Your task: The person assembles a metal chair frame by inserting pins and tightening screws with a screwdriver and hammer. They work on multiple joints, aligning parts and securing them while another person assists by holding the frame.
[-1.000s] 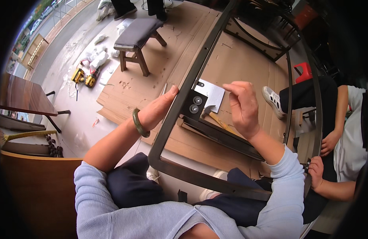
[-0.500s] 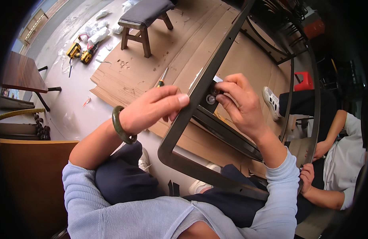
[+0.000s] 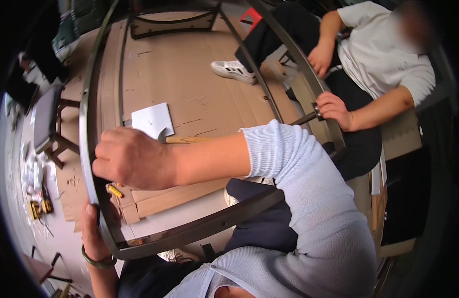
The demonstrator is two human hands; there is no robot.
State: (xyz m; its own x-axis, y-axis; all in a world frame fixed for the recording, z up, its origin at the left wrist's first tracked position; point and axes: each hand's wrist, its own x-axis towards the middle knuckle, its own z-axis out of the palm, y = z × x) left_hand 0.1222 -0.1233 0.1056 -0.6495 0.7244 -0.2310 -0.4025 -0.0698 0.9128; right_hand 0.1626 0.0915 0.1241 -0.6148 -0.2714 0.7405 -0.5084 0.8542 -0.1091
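A dark metal frame (image 3: 209, 227) with rounded corners stands before me, tilted, over flattened cardboard. My left hand (image 3: 93, 229), a green bangle at its wrist, is closed on the left rail near the close corner, thumb on the outer side. Reaching across from the right, my right hand (image 3: 132, 156) is a fist against the inner side of that same rail. Its curled fingers hide whatever they hold. Partly behind my right forearm is a hammer (image 3: 187, 140) with a wooden handle. Below the fist lies a small yellow-handled tool (image 3: 115, 190).
At right, a co-worker's hands (image 3: 335, 110) touch the frame's far-right rail. A white square sheet (image 3: 152, 119) lies on the cardboard (image 3: 190, 79). Off to the left stand a dark-topped stool (image 3: 46, 119) and yellow-and-black power drills (image 3: 39, 206).
My view has turned to the right. My right hand has left its pinch at a round metal fitting and curled against the left rail. My left hand has moved toward the near corner.
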